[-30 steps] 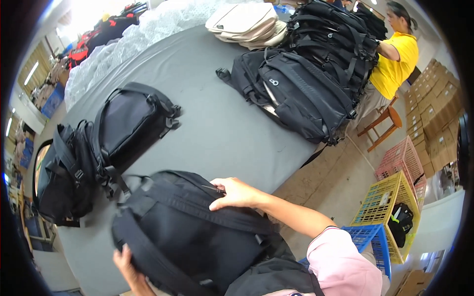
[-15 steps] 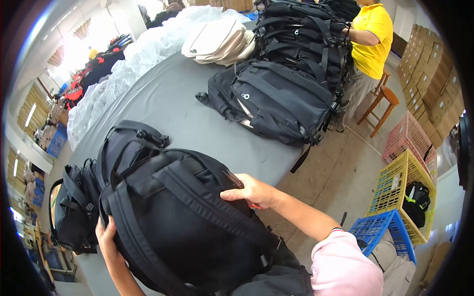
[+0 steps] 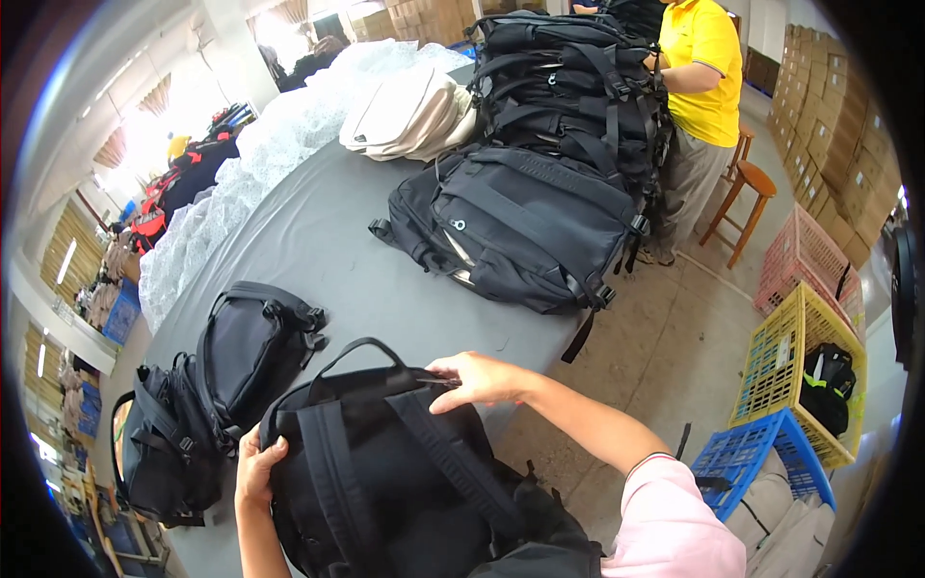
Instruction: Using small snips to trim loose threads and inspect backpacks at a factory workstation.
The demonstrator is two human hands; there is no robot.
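Observation:
A large black backpack (image 3: 378,453) stands right in front of me, its top loop raised and its two padded straps facing me. Its left edge is gripped by my left hand (image 3: 256,468), thumb on the near face. At the upper right corner is my right hand (image 3: 482,379), closed around a slim dark-bladed tool (image 3: 437,382) that looks like thread snips; most of it is hidden in the palm. The fingers of that hand also rest against the bag. Beyond my left hand, another black backpack (image 3: 252,361) and a smaller dark bag (image 3: 159,453) lie on the table.
The grey-covered table (image 3: 337,260) bears stacked black backpacks (image 3: 530,212) and pale bags (image 3: 400,114). Bubble wrap (image 3: 275,130) lines the far left side. A person in a yellow shirt (image 3: 703,58) stands near a wooden stool (image 3: 754,181). Yellow (image 3: 766,371) and blue (image 3: 742,453) crates stand at right.
The backpack in my hands has been tipped more upright and pulled toward me, its top loop now raised. My left hand has shifted up and right along its edge.

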